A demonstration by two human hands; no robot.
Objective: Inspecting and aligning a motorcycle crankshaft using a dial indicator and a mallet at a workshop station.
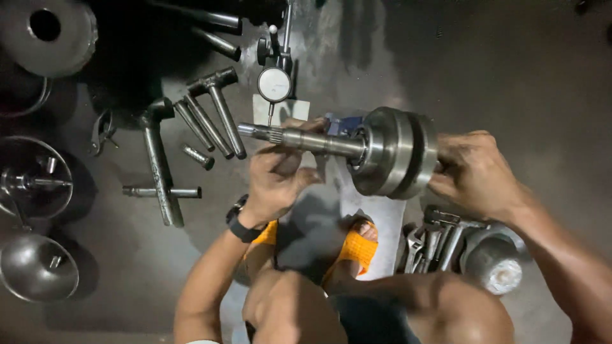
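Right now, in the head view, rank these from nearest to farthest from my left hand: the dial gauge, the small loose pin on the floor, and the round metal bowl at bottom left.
From the left hand:
1. Small loose pin, just to its left on the floor.
2. Dial gauge, above it, beyond the shaft it grips.
3. Round metal bowl, far off at bottom left.

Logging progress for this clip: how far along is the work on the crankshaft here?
Done: the crankshaft assembly is out and off the floor, with T-handle wrenches laid out beside it. In hand: the left hand grips its shaft and the right hand the far end, holding it level. Left: the dial gauge stands behind it, apparently not touching, so no measuring shows yet.
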